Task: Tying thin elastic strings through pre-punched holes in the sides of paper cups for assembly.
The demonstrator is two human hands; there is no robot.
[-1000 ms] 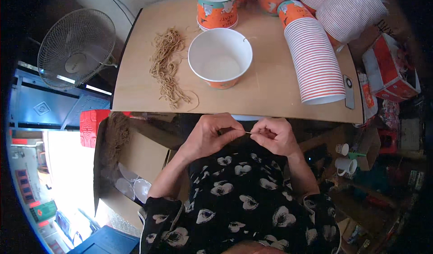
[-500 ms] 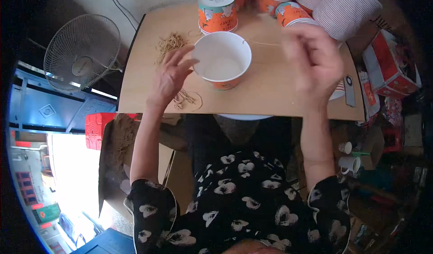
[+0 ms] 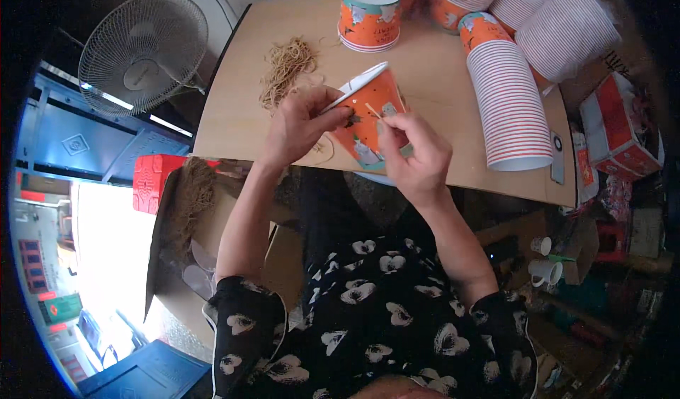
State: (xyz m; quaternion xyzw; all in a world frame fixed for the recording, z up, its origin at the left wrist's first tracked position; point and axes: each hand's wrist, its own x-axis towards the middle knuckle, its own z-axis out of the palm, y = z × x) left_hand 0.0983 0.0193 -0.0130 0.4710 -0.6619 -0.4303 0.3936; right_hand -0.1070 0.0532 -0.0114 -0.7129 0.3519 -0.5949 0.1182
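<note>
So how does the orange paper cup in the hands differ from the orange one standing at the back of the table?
The held cup is tipped on its side, white inside showing; the back cup stands mouth down, base up. The left hand and right hand grip the held cup, a thin string at its wall; nothing touches the back cup. Both are orange and printed.

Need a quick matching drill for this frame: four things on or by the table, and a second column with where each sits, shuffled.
Things:
1. orange paper bucket
2. bundle of tan strings
3. stack of striped cups
4. wire fan

Places:
A. lying on its side at the table's right
B. tilted, held between left hand and right hand
C. off the table, to its left
D. loose on the table top, beyond the left hand

Pairs: 1-B, 2-D, 3-A, 4-C
</note>
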